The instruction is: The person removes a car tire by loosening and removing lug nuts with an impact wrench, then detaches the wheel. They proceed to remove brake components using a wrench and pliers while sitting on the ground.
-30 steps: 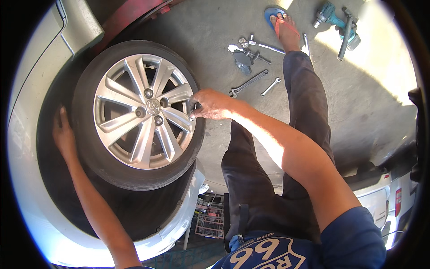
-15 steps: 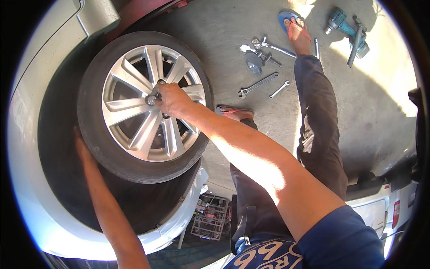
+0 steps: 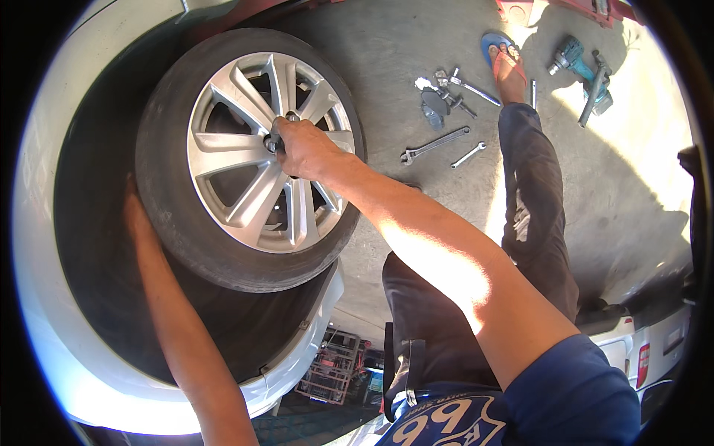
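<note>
An alloy wheel with a dark tyre [image 3: 186, 245] sits upright in the dark wheel well [image 3: 93, 230] of a white car [image 3: 41, 245]. My right hand [image 3: 301, 149] is closed at the hub, its fingers around a small metal piece [image 3: 274, 143] that I cannot make out clearly; it covers much of the centre. My left hand [image 3: 136, 208] reaches into the well along the tyre's left side, its fingertips in shadow and partly hidden behind the tyre.
On the concrete floor lie wrenches [image 3: 439, 145], a ratchet [image 3: 476, 89], assorted metal parts [image 3: 433, 104], a teal power driver [image 3: 576, 63] and a bar [image 3: 595, 93]. A red metal structure [image 3: 602, 11] is at the top, a wire rack [image 3: 331, 364] below, another white vehicle [image 3: 654, 342] at right.
My right hand has moved from the rim's right side onto the hub, taking hold of a metal piece. My left hand is further behind the tyre. The wheel appears higher as the view shifts.
</note>
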Motion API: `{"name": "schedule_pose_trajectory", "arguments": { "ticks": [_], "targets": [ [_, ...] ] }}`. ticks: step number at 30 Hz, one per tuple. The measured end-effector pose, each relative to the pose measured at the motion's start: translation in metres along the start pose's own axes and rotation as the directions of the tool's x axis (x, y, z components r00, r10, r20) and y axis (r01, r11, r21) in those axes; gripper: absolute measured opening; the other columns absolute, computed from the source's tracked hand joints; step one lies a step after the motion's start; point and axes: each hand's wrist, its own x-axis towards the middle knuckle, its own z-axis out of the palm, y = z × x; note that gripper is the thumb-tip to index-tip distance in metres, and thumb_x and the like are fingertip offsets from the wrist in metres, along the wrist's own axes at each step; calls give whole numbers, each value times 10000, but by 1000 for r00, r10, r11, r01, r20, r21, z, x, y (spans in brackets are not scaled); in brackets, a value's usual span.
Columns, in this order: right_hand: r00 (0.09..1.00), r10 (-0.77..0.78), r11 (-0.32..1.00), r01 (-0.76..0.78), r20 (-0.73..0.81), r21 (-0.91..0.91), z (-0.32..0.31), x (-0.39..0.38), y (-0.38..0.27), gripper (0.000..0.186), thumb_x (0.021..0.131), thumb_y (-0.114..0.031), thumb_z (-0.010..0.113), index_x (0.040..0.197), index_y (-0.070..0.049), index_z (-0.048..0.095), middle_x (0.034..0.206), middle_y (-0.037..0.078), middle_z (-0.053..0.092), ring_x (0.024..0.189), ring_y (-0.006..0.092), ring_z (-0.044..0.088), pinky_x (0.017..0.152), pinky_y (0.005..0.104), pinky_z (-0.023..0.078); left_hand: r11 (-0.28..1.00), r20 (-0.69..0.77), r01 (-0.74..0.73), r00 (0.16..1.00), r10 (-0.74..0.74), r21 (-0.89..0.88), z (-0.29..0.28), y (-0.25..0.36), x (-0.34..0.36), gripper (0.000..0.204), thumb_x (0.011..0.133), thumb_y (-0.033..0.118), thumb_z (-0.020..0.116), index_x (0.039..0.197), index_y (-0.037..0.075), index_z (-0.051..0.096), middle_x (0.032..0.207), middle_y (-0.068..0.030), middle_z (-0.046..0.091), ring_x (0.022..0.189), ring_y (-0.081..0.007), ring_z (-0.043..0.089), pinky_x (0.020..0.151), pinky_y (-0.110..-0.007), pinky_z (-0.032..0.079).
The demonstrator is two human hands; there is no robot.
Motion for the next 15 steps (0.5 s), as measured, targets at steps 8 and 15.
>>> {"name": "schedule_pose_trajectory", "arguments": {
  "ticks": [8, 15],
  "targets": [
    [998, 56, 998, -56, -2, 36, -4, 0, -5, 290, 848, -90, 657, 1053, 87, 553, 906, 280, 669, 894, 397, 690, 813, 445, 559, 999, -9, 49, 999, -48, 12, 4, 9, -7, 655, 1003, 492, 446, 1354, -52, 547, 1297, -181, 618, 1130, -282, 629, 977, -343, 468],
    [999, 46, 998, -45, -24, 47, -2, 0, 1, 288, 920, -178, 646, 1012, 80, 560, 873, 281, 672, 874, 399, 693, 793, 461, 549, 1000, 38, -6, 999, 7, -23, 4, 8, -7, 659, 1001, 499, 453, 1343, -55, 558, 1277, -184, 629, 1120, -284, 634, 975, -342, 469]
  ]
}}
